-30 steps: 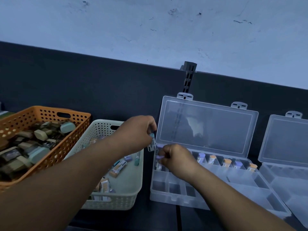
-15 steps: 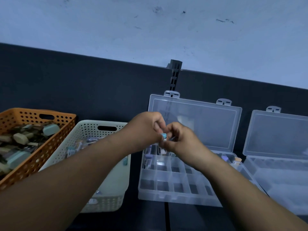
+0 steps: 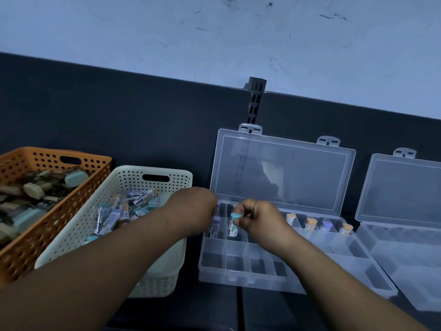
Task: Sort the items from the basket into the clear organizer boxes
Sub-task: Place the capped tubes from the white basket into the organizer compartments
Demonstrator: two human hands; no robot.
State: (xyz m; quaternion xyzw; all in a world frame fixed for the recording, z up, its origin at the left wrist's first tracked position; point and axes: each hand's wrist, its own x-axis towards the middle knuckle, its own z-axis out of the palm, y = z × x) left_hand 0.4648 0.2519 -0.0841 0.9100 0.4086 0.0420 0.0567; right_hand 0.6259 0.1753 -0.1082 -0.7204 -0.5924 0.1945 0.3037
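4 containers sit in a row on the table (image 3: 214, 309), before the back panel (image 3: 119, 120). The outer basket (image 3: 59, 152) is furthest left, and the inner basket (image 3: 124, 173), just to its right, holds a pile of tubes (image 3: 112, 216). Further right is the organizer box (image 3: 238, 279), its lid (image 3: 281, 173) raised behind it, with 4 upright tubes (image 3: 311, 223) in its rear right compartments. The second box (image 3: 405, 263) lies just beside it. The left hand (image 3: 193, 211) and right hand (image 3: 259, 217) meet over the rear left compartments, the right pinching a tube (image 3: 233, 226).
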